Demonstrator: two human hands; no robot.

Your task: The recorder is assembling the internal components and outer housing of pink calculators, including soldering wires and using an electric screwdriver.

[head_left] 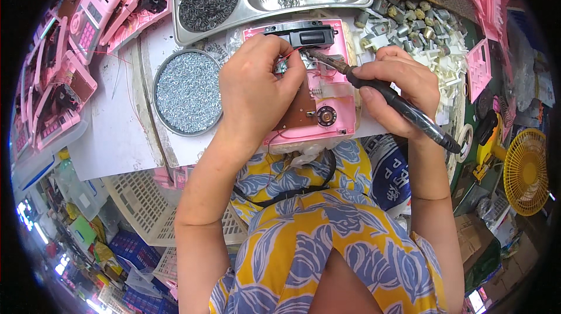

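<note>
A soldering iron [409,110] lies in the closed grip of my right hand [403,80], its tip pointing left into a pink plastic housing [346,121]. Thumb and forefinger of my left hand [251,86] pinch together at a thin red wire [290,54], close to the iron's tip. A long black plastic part [301,35] sits across the housing's far end. Inside the housing are a brown circuit board [297,110] and a round black speaker [326,116]. My left fingers partly hide the wire's end and the joint under the tip.
A round dish of small silvery screws [187,92] stands left of my left hand. Beyond the housing is a metal tray [274,14] with springs. Small motors and white pieces [421,33] pile up at right. Pink housings [87,27] stack at left; a yellow fan [526,171] stands far right.
</note>
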